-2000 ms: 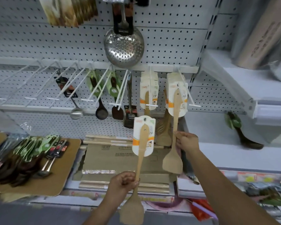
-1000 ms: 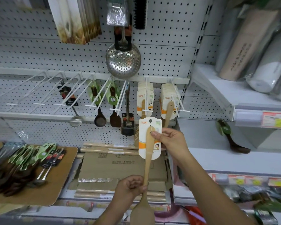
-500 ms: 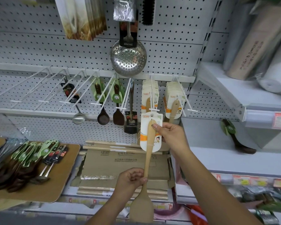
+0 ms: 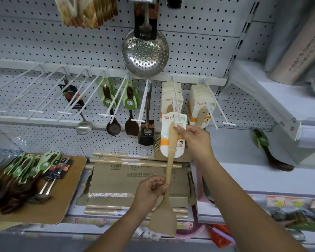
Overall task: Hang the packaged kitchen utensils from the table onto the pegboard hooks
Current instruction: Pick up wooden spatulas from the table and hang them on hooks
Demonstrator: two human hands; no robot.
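Note:
A wooden spatula (image 4: 169, 166) with a white and orange card at its top stands upright in front of the pegboard (image 4: 62, 44). My left hand (image 4: 150, 190) grips its handle low down. My right hand (image 4: 195, 139) pinches the card's right edge near the top. The card's hole sits at the tip of a white hook (image 4: 177, 110) that holds several carded spatulas of the same kind. A second hook (image 4: 210, 104) to the right carries more of them.
A brown board (image 4: 49, 210) on the left bears several green-carded dark spoons (image 4: 25, 171) and steel utensils. A steel skimmer (image 4: 145, 50) hangs above. Several bare hooks jut out at the left. Cardboard boxes (image 4: 135, 182) lie below. A dark spoon (image 4: 269, 150) lies on the right shelf.
My right hand let go of a hung spatula and took the card of the one in my left hand. Both hands raised it until its card top reached the hook's tip.

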